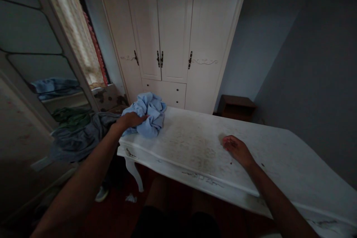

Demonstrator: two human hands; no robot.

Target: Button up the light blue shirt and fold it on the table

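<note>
A crumpled light blue garment lies in a heap on the left end of the white table. My left hand reaches onto it from the left, its fingers pressed into the folds and partly hidden by them. Over the middle of the tabletop is my right hand, palm partly turned up, fingers loosely bent, with nothing visible in it. Dark smudges mark the table between the two hands.
Left of the table sits a pile of grey and green clothes, below a mirror. A white wardrobe stands behind the table. A small brown cabinet is at the back right. A shoe rests on the red floor.
</note>
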